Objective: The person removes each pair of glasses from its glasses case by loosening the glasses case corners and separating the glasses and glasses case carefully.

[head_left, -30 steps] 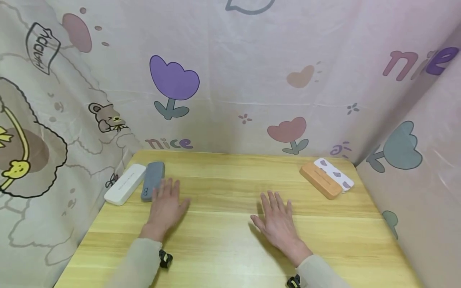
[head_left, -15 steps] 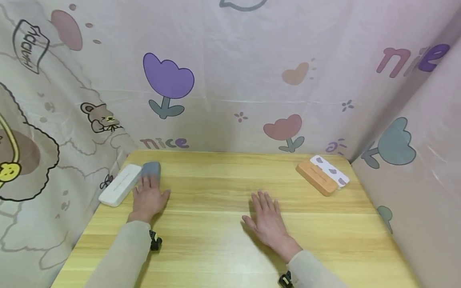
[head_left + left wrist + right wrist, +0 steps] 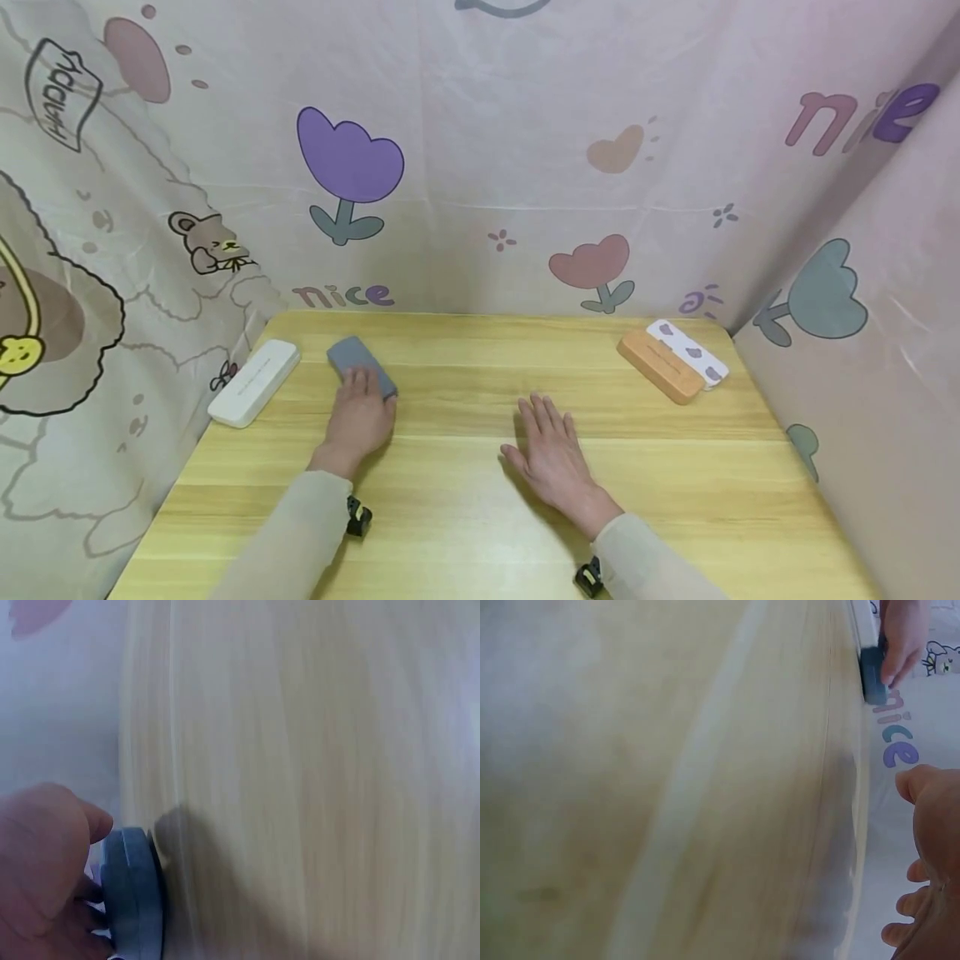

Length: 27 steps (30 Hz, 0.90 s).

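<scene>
In the head view my left hand [image 3: 362,419] grips a grey-blue glasses case [image 3: 355,357], fingers over its top and thumb at its near right end. The case lies slanted near the back left of the table. The left wrist view shows the thumb against one end of the case [image 3: 132,900] and fingertips along its side; whether it is lifted off the wood I cannot tell. To the left sits a long white case [image 3: 255,383]. My right hand [image 3: 555,458] is flat over the middle right of the table, fingers straight, holding nothing.
At the back right an orange case [image 3: 660,367] lies against a white case with purple prints [image 3: 690,354]. The wooden table [image 3: 465,517] meets a printed curtain [image 3: 480,167] at the back and both sides.
My left hand first moved left over the grey-blue glasses case, took hold of it, then shifted it right and turned it, away from the white case. The right hand has barely moved.
</scene>
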Tool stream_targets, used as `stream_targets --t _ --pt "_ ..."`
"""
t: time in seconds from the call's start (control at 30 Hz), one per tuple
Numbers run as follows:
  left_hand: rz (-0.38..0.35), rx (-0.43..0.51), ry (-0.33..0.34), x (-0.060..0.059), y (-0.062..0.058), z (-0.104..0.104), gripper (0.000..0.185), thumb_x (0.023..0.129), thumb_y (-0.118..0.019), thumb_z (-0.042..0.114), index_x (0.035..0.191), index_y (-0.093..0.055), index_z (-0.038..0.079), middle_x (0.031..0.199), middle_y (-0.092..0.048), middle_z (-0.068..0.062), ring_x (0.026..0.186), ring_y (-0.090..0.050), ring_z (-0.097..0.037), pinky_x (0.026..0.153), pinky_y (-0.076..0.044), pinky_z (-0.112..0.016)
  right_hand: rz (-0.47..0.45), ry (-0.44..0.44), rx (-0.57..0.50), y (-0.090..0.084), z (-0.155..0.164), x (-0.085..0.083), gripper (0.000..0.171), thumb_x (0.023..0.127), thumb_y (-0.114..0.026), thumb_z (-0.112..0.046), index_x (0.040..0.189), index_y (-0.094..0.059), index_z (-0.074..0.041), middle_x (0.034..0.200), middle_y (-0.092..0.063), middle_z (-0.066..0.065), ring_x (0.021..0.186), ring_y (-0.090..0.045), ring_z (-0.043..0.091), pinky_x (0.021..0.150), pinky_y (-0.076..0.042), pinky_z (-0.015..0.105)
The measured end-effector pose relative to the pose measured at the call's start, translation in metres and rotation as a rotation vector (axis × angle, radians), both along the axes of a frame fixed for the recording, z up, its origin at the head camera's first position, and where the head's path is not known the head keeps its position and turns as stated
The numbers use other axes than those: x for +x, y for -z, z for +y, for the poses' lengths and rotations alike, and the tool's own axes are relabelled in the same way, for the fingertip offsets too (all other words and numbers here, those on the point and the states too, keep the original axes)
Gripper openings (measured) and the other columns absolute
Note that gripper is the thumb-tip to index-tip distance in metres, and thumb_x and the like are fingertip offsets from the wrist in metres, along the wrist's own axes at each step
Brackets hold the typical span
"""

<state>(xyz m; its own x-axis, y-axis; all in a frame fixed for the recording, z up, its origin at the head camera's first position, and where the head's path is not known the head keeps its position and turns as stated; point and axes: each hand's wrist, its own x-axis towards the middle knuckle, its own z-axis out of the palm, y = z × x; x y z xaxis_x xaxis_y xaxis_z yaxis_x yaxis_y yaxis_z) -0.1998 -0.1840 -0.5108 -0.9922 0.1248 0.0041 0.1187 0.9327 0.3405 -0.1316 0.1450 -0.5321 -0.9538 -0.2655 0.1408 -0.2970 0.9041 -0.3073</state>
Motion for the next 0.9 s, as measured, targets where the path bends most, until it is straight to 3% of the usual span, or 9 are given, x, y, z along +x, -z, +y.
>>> stream_targets --t 0.23,0.43,0.7,0.9 --pt "-0.017 -0.045 0.197 0.016 -0.008 0.044 0.063 0.108 -0.041 0.019 0.158 -0.027 -0.016 0.167 -0.023 -0.035 0.158 -0.018 -0.052 0.126 -0.015 -0.067 -0.01 0.002 -0.003 0.0 -0.001 -0.001 0.082 0.106 -0.056 -0.054 0.165 -0.03 -0.003 0.171 -0.025 0.024 0.159 -0.023 0.044 0.124 -0.022 0.069" --pt "-0.063 -0.018 0.365 0.027 -0.018 0.073 0.059 0.106 -0.041 0.013 0.158 -0.031 -0.013 0.168 -0.026 -0.031 0.159 -0.022 -0.045 0.127 -0.016 -0.065 0.001 -0.01 0.003 0.0 -0.005 -0.001 0.084 0.104 -0.058 -0.055 0.164 -0.031 -0.003 0.17 -0.027 0.024 0.158 -0.025 0.044 0.123 -0.022 0.069" --pt "-0.1 -0.031 0.495 0.042 -0.02 0.107 0.06 0.109 -0.047 0.016 0.16 -0.03 -0.01 0.17 -0.024 -0.027 0.16 -0.02 -0.041 0.129 -0.013 -0.062 0.037 -0.034 0.011 -0.002 -0.015 -0.001 0.085 0.103 -0.06 -0.054 0.162 -0.033 0.001 0.168 -0.032 0.026 0.156 -0.03 0.045 0.122 -0.025 0.069" --pt "-0.126 -0.043 0.545 0.052 -0.022 0.127 0.058 0.109 -0.044 0.017 0.161 -0.032 -0.006 0.172 -0.025 -0.022 0.162 -0.019 -0.037 0.13 -0.012 -0.059 0.091 -0.045 0.06 -0.001 -0.016 -0.01 0.083 0.102 -0.066 -0.048 0.159 -0.037 0.005 0.165 -0.037 0.027 0.153 -0.037 0.045 0.12 -0.032 0.067"
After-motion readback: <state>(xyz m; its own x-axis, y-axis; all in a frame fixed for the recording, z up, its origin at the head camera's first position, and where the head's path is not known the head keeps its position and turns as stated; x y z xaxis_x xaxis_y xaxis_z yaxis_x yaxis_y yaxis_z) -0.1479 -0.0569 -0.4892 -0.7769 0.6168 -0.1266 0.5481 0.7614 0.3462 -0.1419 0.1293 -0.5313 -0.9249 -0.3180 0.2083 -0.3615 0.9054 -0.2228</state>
